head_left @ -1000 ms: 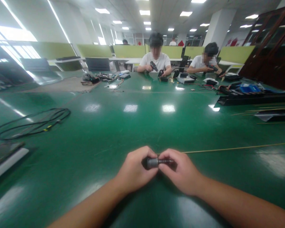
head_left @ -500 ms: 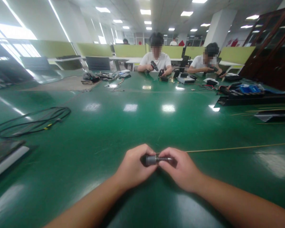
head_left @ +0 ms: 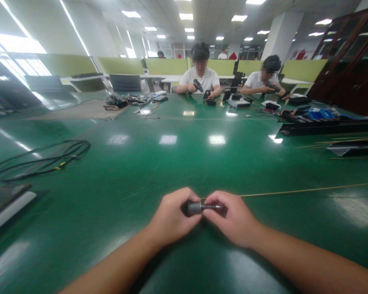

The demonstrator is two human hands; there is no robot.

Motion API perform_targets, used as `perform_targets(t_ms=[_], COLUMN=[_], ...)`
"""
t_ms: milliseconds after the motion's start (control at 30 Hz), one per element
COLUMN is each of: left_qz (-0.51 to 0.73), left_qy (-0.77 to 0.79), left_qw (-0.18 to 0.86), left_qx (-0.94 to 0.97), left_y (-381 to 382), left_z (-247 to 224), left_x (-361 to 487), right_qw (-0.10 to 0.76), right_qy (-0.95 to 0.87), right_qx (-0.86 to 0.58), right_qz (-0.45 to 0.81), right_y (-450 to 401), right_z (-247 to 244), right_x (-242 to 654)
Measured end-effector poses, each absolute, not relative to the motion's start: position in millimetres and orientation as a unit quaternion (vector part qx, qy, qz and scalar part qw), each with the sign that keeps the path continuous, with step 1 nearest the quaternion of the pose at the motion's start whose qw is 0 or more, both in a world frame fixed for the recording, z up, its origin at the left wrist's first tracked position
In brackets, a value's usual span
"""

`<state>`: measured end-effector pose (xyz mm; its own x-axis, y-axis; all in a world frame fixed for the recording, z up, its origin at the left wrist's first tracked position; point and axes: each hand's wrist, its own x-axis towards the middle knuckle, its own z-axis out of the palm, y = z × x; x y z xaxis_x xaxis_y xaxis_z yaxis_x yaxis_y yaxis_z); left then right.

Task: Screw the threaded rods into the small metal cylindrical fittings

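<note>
Two hands at a small cylindrical tool (head_left: 195,208)
Left hand (head_left: 173,216) grasps its gray end, right hand (head_left: 231,218) its thin dark shaft, above the green bench (head_left: 153,171).

The table (head_left: 159,163) lay before me, with the tool (head_left: 195,208) between my left hand (head_left: 173,212) and right hand (head_left: 233,216), over its near part. Just beyond my right hand, a rod (head_left: 294,191) ran off to the right. To my left lay a panel (head_left: 6,197), with a cable (head_left: 75,157) coiled beyond it. Farther off on the left was a mat (head_left: 79,111), with clutter (head_left: 115,102) at its right end. On the right, beyond the rod, lay a strip (head_left: 355,149), and behind that a channel (head_left: 306,130). One person (head_left: 202,81) sat across from me, another (head_left: 254,81) to the right. Partitions (head_left: 165,66) stood behind them; a cabinet (head_left: 352,69) stood at far right.
</note>
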<state>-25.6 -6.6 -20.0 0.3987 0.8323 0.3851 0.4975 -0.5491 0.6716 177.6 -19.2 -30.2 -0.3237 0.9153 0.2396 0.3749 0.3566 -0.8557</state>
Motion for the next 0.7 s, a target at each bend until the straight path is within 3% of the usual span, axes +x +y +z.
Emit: perform_targets(t_ms=[700], left_qz=[0.362], left_qy=[0.433], left_qw=[0.233], left_qx=[0.792], left_y=[-7.1], left_z=[-19.8], left_x=[-25.6], right_qw=[0.372], right_qy=[-0.723], right_qx=[-0.456], right_qz=[0.361], right_y=[-19.5], right_z=[-30.1], right_x=[177.8])
